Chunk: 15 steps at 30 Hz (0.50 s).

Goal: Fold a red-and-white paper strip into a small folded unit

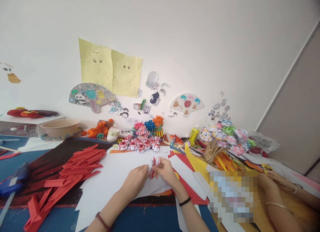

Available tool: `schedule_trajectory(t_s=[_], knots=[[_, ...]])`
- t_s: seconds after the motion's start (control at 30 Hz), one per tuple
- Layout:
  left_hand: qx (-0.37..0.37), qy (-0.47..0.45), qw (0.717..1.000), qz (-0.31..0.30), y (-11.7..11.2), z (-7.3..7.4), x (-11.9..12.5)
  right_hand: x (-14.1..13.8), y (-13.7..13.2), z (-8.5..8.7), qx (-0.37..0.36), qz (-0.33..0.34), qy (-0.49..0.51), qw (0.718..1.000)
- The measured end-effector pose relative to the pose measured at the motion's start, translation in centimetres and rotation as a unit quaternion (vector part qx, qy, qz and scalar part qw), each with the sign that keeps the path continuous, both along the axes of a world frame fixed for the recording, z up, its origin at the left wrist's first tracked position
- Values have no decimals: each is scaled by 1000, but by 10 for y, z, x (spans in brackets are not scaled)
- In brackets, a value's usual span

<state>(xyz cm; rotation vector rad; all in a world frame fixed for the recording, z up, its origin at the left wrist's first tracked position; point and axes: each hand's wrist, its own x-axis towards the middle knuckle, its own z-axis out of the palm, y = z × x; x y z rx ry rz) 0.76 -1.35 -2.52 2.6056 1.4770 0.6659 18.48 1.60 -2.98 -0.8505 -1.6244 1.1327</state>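
Above white paper sheets [105, 188], both of my hands meet on a small folded paper piece [156, 162] in red and white. My left hand [137, 178] grips its left side with closed fingers. From the right, my right hand [165, 170] pinches the same piece between thumb and fingers. Parts of the folds are hidden behind the fingers. Just beyond my hands stand several finished red-and-white paper flowers [140, 145]. Left of the sheets lies a heap of folded red paper strips [75, 168].
At the far left lies a blue glue gun [15, 182]. A round basin [61, 128] and a white jar [113, 134] stand along the wall. On the right are a yellow bottle [194, 135], a bundle of paper flowers on sticks [212, 148] and another person's hands [275, 182].
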Motion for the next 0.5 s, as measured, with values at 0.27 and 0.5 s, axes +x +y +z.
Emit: schedule_trajectory(t_s=[0.27, 0.5], knots=[[23, -106, 994, -12, 0, 0, 3, -2, -3, 6, 0, -11, 16, 1000], [-49, -146, 986, -63, 1, 9, 0, 3, 2, -2, 9, -22, 26, 999]])
